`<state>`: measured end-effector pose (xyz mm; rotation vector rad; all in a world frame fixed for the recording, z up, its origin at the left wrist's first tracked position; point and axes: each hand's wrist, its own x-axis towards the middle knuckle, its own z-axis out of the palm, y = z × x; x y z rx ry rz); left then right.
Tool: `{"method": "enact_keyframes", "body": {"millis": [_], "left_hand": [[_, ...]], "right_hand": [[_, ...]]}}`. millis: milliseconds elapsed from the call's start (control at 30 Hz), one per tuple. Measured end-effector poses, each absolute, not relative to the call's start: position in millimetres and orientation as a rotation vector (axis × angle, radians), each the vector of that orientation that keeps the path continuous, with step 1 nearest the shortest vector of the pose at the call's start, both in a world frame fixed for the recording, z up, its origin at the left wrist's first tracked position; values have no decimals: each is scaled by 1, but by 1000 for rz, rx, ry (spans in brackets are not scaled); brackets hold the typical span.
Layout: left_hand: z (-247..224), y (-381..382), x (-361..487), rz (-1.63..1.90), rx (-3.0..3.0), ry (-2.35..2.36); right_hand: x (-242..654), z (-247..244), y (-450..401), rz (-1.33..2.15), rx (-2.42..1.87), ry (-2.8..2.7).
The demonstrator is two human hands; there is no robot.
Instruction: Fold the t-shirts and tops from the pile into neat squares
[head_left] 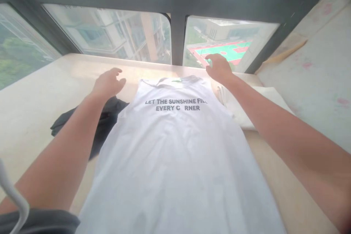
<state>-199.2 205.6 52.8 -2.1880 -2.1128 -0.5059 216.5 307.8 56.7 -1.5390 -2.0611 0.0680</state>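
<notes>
A white sleeveless shirt (175, 146) lies spread face up, its neckline toward the window and grey lettering across the chest. Left of its shoulder, my left hand (108, 85) hovers with fingers apart and nothing in them. My right hand (219, 67) is raised beyond the other shoulder, fingers curved but apart, and holds nothing. Both hands look separate from the cloth. The shirt's lower hem runs out of view at the bottom.
Dark folded clothing (109, 117) lies under my left forearm. White folded cloth (263, 104) sits by the right forearm on the pale ledge (30, 113). Dark window frames (178, 40) border the far side. A white curved object (19, 201) is at lower left.
</notes>
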Motion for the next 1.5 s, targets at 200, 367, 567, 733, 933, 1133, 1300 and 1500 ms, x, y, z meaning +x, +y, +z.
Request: {"method": "enact_keyframes", "body": {"millis": [200, 367, 567, 733, 933, 1133, 1300, 1500], "left_hand": [[-3, 109, -207, -244, -1957, -2251], [-14, 93, -227, -292, -1828, -2242], [4, 108, -244, -465, -1746, -2114], [2, 69, -162, -509, -2133, -1907], [-35, 2, -82, -116, -2447, -1859], [-49, 8, -116, -78, -2513, -1802], [-41, 13, -132, -27, -2539, -1806], [-33, -58, -109, 21, -2456, -1890]], "right_hand": [[191, 10, 166, 381, -1428, -2499], [154, -36, 88, 399, -1467, -2664], [135, -53, 92, 278, -1462, -2613], [123, -51, 114, 269, -1470, -2601], [117, -52, 150, 261, -1494, -2599], [130, -47, 164, 341, -1460, -2649], [162, -43, 116, 357, -1371, -2697], [223, -47, -3, 298, -1209, -2706]]}}
